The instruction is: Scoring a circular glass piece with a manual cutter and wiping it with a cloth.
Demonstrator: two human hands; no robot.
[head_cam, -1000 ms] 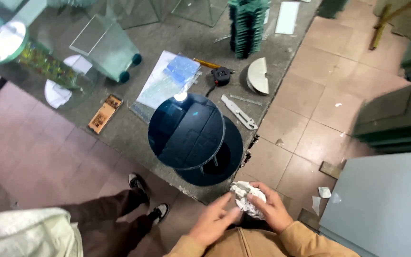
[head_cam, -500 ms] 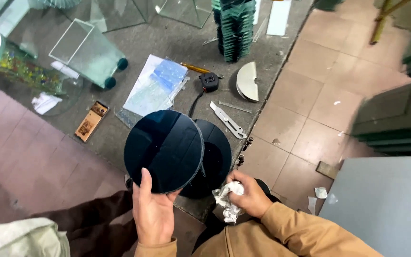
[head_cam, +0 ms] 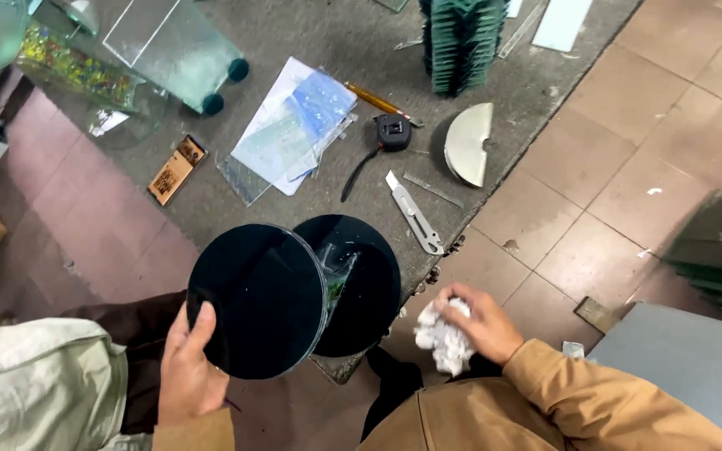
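My left hand [head_cam: 187, 367] grips the lower edge of a dark round glass disc [head_cam: 259, 296] and holds it tilted up off the table. A second dark round disc [head_cam: 368, 276] lies flat on the grey table just behind it, partly covered by the lifted one. My right hand [head_cam: 480, 319] is closed around a crumpled white paper wad [head_cam: 441, 338], hovering to the right of the discs over the table's edge.
On the grey table [head_cam: 361, 50] lie a utility knife [head_cam: 415, 215], a black tape measure [head_cam: 393, 132], a half-round mirror piece [head_cam: 468, 144], clear glass sheets over papers [head_cam: 294, 125], and a stack of green glass [head_cam: 460, 38]. Tiled floor [head_cam: 628, 167] lies right.
My left hand has taken the front disc by its lower edge and raised it toward me. My right hand with the paper wad has drifted right, away from the discs.
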